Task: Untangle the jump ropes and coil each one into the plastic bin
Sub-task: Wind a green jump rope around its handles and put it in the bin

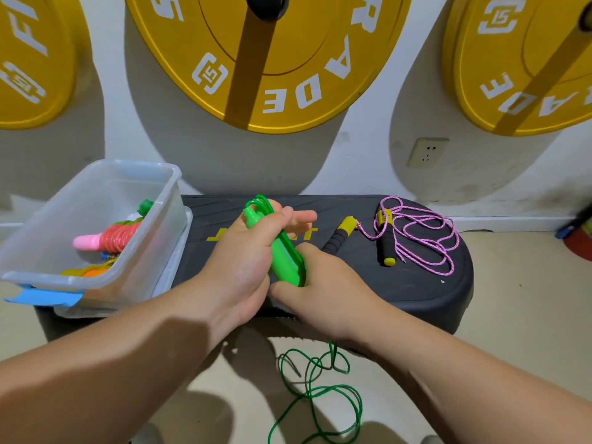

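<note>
**Two-handed grip**

The left hand [246,261] has its fingers curled round the green handles [285,261] over the step [416,290]; the right hand [323,293] grips their lower end. The green cord [320,389] trails onto the floor. The pink rope [426,238] lies on the step, with the bin [96,193] at its left end

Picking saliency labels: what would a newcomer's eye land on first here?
The bright green jump rope handles at centre, held by the left grip with the right grip at their lower end, green cord trailing onto the floor below. Then the big yellow weight plates on the wall behind, and the pink jump rope lying loose on the right of the black step platform, opposite the clear plastic bin at its left.
</note>
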